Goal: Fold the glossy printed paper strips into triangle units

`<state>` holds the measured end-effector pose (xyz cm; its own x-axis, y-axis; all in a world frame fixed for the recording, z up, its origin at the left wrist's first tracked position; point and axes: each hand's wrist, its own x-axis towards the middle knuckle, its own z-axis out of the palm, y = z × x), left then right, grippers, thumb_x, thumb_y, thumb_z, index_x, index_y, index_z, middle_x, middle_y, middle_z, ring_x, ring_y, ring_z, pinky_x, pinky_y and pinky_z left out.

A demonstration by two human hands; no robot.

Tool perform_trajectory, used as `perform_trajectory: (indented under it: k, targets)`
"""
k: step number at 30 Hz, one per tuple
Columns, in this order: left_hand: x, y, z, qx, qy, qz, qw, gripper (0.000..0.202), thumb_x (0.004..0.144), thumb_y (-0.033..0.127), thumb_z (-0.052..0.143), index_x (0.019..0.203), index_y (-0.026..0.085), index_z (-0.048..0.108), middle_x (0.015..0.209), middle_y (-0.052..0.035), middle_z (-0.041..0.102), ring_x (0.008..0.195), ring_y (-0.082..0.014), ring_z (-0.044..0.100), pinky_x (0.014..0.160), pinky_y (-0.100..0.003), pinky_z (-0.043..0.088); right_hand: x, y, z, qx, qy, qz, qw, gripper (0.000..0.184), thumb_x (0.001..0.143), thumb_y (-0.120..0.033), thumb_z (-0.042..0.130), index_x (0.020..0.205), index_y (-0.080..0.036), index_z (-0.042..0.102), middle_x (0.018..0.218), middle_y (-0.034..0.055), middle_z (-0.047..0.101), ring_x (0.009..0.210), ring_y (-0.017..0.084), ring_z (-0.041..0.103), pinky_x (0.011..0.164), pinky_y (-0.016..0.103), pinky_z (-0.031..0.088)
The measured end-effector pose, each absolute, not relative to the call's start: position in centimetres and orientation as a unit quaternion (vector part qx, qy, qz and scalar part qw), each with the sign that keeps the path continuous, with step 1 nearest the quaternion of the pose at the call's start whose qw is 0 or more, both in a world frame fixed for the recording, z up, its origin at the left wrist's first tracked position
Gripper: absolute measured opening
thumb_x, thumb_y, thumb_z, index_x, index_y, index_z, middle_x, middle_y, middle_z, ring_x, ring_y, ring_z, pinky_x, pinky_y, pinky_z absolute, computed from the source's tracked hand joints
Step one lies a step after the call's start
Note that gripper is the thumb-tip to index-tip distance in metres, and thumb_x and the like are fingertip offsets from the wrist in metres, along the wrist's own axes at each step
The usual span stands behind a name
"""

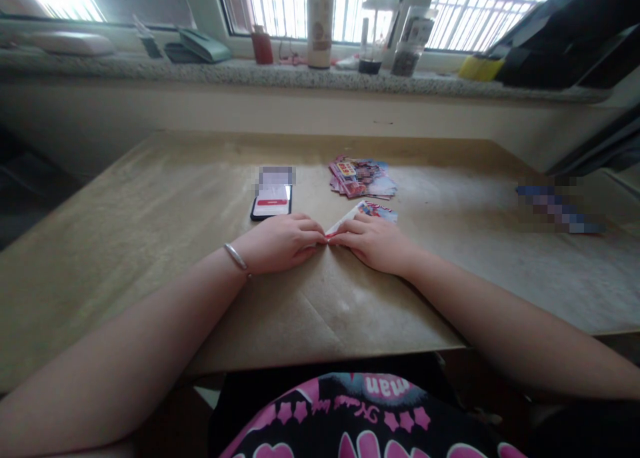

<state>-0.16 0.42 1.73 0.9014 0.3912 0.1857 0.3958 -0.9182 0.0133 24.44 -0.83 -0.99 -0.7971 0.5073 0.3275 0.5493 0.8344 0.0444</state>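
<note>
A small printed paper [382, 211], with a white folded edge and a colourful picture, lies on the table under my fingers. My right hand [375, 241] rests over it, fingers bent and pressing its near corner. Meeting it there, my left hand [287, 240] pinches the same corner, fingers together; a silver bangle circles that wrist. Much of the paper is hidden beneath my right hand. Just beyond my left hand, a phone [273, 205] with a lit screen lies flat. Behind the paper sits a loose pile of colourful printed papers [363, 178].
The table [165, 258] is covered in a tan sheet. Toward its right side lies a blurred blue and pink item [555, 208]. A stone windowsill [280, 75] along the back carries a red jar [262, 45], a tall cylinder [320, 25] and other small things.
</note>
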Motion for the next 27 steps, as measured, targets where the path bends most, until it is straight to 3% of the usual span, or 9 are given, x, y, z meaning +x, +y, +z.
perform_trajectory:
  k: [11,19,27]
  targets:
    - [-0.2,0.4,2.0,-0.976,-0.197,-0.096,0.0,0.024,0.092,0.02,0.05,0.108,0.018,0.068,0.109,-0.0073,0.069,0.099,-0.0195,0.063,0.088,-0.032,0.051,24.2,-1.1,-0.4,-0.294,-0.94,-0.105,0.135,0.028,0.097,-0.026,0.045,0.113,-0.026,0.068,0.1,0.0062,0.066,0.089,0.02,0.05,0.076,0.034,0.034]
    - [-0.2,0.3,2.0,-0.974,-0.21,-0.087,-0.006,0.024,0.091,0.018,0.051,0.108,0.018,0.068,0.109,-0.0069,0.069,0.099,-0.019,0.062,0.089,-0.032,0.05,24.8,-1.0,0.0,-0.294,-0.942,-0.094,0.133,0.029,0.088,-0.016,0.05,0.108,-0.025,0.069,0.101,0.0057,0.066,0.09,0.021,0.05,0.079,0.034,0.036]
    - [-0.1,0.4,2.0,-0.973,-0.214,-0.088,-0.013,0.023,0.09,0.017,0.051,0.106,0.018,0.067,0.11,-0.0069,0.068,0.1,-0.0199,0.062,0.09,-0.034,0.05,25.4,-1.0,0.7,-0.286,-0.946,-0.078,0.134,0.025,0.084,-0.017,0.053,0.1,-0.025,0.071,0.099,0.0063,0.066,0.091,0.022,0.052,0.084,0.035,0.038]
